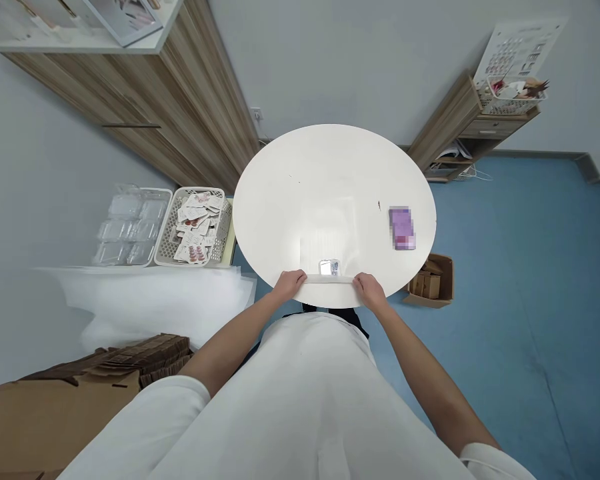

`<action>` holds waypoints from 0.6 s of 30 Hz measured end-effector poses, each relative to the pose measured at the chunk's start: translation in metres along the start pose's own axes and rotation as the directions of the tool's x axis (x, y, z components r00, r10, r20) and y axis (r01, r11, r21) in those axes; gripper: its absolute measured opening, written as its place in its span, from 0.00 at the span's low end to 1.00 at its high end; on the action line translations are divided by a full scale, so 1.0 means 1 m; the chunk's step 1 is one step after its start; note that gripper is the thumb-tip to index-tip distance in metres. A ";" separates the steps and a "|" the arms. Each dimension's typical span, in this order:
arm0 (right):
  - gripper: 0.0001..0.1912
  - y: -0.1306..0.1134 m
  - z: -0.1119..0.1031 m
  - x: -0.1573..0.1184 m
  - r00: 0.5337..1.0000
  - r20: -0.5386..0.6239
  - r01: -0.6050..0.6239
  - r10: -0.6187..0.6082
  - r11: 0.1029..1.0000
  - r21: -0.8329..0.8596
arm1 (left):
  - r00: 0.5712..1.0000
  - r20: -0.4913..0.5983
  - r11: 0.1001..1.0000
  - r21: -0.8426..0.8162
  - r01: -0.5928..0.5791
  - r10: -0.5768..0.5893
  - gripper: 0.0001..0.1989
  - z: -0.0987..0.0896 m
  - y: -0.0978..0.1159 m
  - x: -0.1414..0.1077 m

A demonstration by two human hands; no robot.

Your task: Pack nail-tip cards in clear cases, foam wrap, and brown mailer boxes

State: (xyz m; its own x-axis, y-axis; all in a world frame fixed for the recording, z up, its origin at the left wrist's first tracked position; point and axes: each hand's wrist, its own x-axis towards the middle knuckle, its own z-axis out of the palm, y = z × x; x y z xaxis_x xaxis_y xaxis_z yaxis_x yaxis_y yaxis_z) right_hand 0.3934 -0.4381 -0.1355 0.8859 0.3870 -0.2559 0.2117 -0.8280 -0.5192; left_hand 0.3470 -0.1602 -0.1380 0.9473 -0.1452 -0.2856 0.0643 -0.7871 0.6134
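Observation:
A thin, translucent white sheet (337,239) lies on the round white table, its near edge folded into a narrow strip. My left hand (290,283) pinches the left end of that strip, and my right hand (369,289) pinches the right end. Both hands are closed at the table's near edge. Between them, just beyond the folded strip, a small clear packet (329,267) with something silvery and bluish in it rests on the sheet. What exactly is inside is too small to tell.
The white table (330,153) carries a blurred purple item (403,228) at the right. Left of it stand a basket of printed cards (165,250), clear plastic boxes (130,227) and white sheets (155,300). An open carton (447,280) sits on the floor at the right.

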 end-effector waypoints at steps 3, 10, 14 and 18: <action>0.13 -0.006 -0.003 0.010 0.994 0.003 -0.109 0.110 0.992 -0.056 | 0.997 -0.047 0.998 0.012 0.066 -0.065 0.15 -0.003 0.001 0.008; 0.12 -0.011 0.006 0.034 0.986 -0.061 -0.161 0.152 0.970 -0.185 | 0.979 -0.122 0.968 0.172 0.183 -0.164 0.13 -0.004 0.007 0.029; 0.08 -0.014 0.014 0.032 0.972 -0.228 -0.112 0.057 0.965 -0.236 | 0.975 -0.208 0.946 0.293 0.139 -0.078 0.10 -0.001 0.010 0.031; 0.15 -0.018 0.013 0.030 0.967 -0.144 0.160 -0.210 0.941 -0.299 | 0.972 -0.128 0.922 0.362 -0.138 0.195 0.16 -0.001 0.015 0.035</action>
State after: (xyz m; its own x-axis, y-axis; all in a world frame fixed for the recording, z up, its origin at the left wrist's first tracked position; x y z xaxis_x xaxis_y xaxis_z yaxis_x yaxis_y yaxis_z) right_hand 0.4109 -0.4061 -0.1449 0.8716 0.4897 -0.0213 0.4641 -0.8385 -0.2855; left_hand 0.3816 -0.1761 -0.1381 0.9738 -0.2182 -0.0634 -0.1847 -0.9227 0.3384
